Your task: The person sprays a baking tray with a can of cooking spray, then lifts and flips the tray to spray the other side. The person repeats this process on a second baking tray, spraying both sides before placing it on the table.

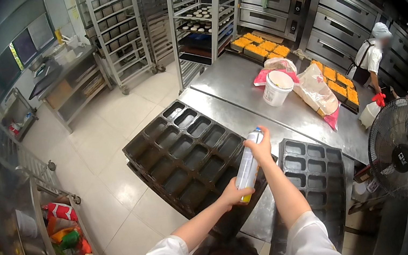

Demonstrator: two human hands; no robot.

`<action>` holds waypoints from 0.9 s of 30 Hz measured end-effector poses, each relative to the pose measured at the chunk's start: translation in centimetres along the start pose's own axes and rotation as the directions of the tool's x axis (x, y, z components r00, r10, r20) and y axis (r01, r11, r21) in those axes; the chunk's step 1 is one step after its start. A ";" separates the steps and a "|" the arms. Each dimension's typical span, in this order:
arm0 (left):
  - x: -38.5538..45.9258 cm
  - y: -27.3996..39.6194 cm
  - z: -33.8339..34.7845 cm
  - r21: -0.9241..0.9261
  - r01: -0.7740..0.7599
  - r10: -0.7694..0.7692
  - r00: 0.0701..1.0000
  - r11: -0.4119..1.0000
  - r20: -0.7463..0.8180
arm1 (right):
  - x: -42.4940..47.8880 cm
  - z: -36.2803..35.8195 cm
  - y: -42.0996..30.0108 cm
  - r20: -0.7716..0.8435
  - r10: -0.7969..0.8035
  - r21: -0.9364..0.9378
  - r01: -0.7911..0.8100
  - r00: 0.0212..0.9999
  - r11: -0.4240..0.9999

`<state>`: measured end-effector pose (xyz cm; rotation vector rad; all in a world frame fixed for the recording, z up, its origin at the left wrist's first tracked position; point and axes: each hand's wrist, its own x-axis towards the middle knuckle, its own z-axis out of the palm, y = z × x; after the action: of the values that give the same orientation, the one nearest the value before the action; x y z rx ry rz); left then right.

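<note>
Both my hands are on a white aerosol spray can with a blue nozzle and a yellow base end. My right hand grips it near the nozzle, and my left hand holds the bottom end. The can is tilted above the right side of a dark multi-cavity baking pan. Another dark pan seems to lie beneath that one. To the right of my right forearm lies a second multi-cavity pan with rectangular wells; my forearm hides part of it.
A steel table carries a white bucket, a plastic sack and tins with orange topping. A fan stands at right; a co-worker is beyond. Rack trolleys and deck ovens stand behind.
</note>
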<state>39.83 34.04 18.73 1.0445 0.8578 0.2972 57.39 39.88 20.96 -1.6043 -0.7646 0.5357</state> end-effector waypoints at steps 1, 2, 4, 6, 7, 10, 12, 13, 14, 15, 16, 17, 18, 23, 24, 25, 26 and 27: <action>-0.7 0.0 -0.5 -0.011 0.026 -0.026 1.000 1.000 -0.016 | -0.7 0.7 0.1 0.037 0.027 0.005 -0.027 0.999 1.000; -1.7 -0.3 -0.9 -0.032 0.033 -0.033 0.999 0.999 0.014 | -1.4 1.3 0.9 0.056 0.001 -0.014 0.000 0.998 1.000; -3.0 -1.3 -1.5 -0.042 0.035 -0.034 0.999 0.999 0.031 | -2.5 2.2 0.8 0.110 0.011 -0.012 -0.010 0.994 1.000; -3.8 -1.1 -1.8 -0.064 0.022 -0.022 1.000 0.998 0.005 | -3.5 2.6 -0.6 0.171 0.074 0.026 -0.079 0.982 0.996; -3.2 -0.9 -2.3 -0.062 -0.010 0.010 1.000 0.998 0.004 | -2.9 3.1 -0.6 0.144 0.049 0.001 -0.049 0.988 0.999; -0.3 1.3 -4.4 -0.053 -0.074 0.074 0.997 0.996 -0.003 | -0.3 4.9 -3.2 0.075 -0.022 -0.048 0.026 0.997 0.999; 1.1 3.3 -5.8 -0.064 -0.019 0.020 1.000 0.998 0.016 | 1.8 6.2 -3.8 0.054 0.017 -0.021 -0.016 0.998 1.000; 1.8 3.8 -6.4 -0.062 0.001 0.000 1.000 0.998 0.015 | 2.5 6.7 -3.6 0.042 0.037 -0.007 -0.037 0.998 0.999; 1.8 3.8 -7.0 -0.046 0.024 -0.024 1.000 0.999 0.014 | 3.0 7.3 -2.5 0.004 -0.037 -0.061 0.037 0.999 0.997; 1.5 3.7 -7.6 -0.053 0.028 -0.027 0.999 0.998 0.017 | 2.7 8.0 -2.3 0.020 -0.050 -0.083 0.051 0.999 0.995; 0.6 3.1 -8.0 -0.058 0.034 -0.033 0.999 0.998 0.020 | 1.9 8.9 -2.0 0.035 -0.060 -0.104 0.063 0.998 0.993; -0.2 2.6 -8.2 -0.062 0.040 -0.039 0.999 0.997 0.024 | 1.2 9.4 -1.6 0.050 -0.070 -0.124 0.076 0.996 0.989; -1.3 2.4 -8.4 -0.084 0.040 -0.038 0.999 0.996 0.031 | 0.4 9.9 -1.5 0.083 -0.065 -0.116 0.074 0.994 0.990; -0.7 3.2 -9.8 -0.093 -0.049 0.048 0.999 0.994 -0.014 | 1.3 11.1 -2.8 0.165 -0.010 -0.025 0.014 0.986 1.000; 0.3 3.6 -10.2 -0.085 -0.068 0.067 0.998 0.994 -0.016 | 2.5 11.5 -2.7 0.133 -0.031 -0.012 0.033 0.991 0.999; 1.4 4.2 -10.9 -0.091 -0.110 0.109 0.994 0.990 -0.013 | 3.6 12.2 -3.0 0.107 -0.053 0.005 0.053 0.993 0.999; 2.4 5.0 -11.6 -0.074 -0.079 0.077 0.997 0.994 -0.023 | 4.7 12.7 -3.2 0.097 -0.049 0.015 0.047 0.994 0.999; 3.2 6.0 -12.3 -0.058 -0.047 0.045 0.998 0.997 -0.036 | 5.1 13.4 -3.7 0.087 -0.021 0.016 0.020 0.996 1.000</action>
<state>33.80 46.68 19.56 1.0077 0.8514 0.3784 50.63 52.89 22.61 -1.5656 -0.8394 0.5981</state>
